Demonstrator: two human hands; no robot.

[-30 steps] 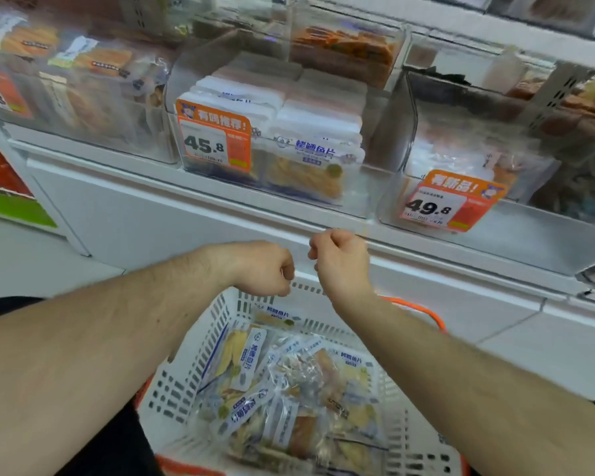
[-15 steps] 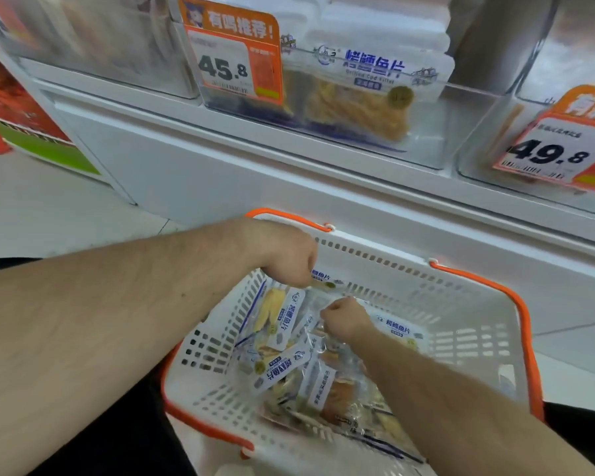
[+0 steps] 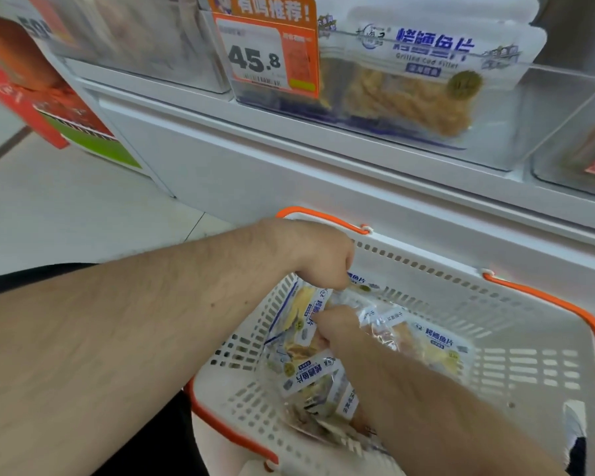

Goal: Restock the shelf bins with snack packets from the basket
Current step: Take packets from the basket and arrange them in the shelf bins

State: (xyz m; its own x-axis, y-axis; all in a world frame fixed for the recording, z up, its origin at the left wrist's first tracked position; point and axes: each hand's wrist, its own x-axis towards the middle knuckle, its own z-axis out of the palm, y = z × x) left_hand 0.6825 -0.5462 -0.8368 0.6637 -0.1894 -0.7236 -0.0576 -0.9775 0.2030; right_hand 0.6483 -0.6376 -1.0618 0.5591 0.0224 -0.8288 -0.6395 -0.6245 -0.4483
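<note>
Both hands are now deeper among the packets than half a second ago, and the view sits closer to the shelf, so the price tag reads larger. The left hand (image 3: pixel 318 259) is curled at the far side of the basket (image 3: pixel 516 324), its fingertips pinching the top edge of one snack packet (image 3: pixel 358 281) that stands against the wall. The right hand (image 3: pixel 334 326) is lower, in the middle of the heap, with fingers bent around another packet (image 3: pixel 298 319); how firm this grip is I cannot tell, because the fingers are partly hidden. I judge that the two hands each take one packet so that more goes up in a single trip. More packets (image 3: pixel 437 345) lie flat and overlapped in the basket, which stands on the floor just below the shelf. Above it, the clear shelf bin (image 3: pixel 495 111) already holds a row of the same grilled cod packets behind its front wall, beside the orange price tag (image 3: pixel 265 53). Compared with the earlier frame, the right hand has turned a little to the left, while the basket keeps its place.
</note>
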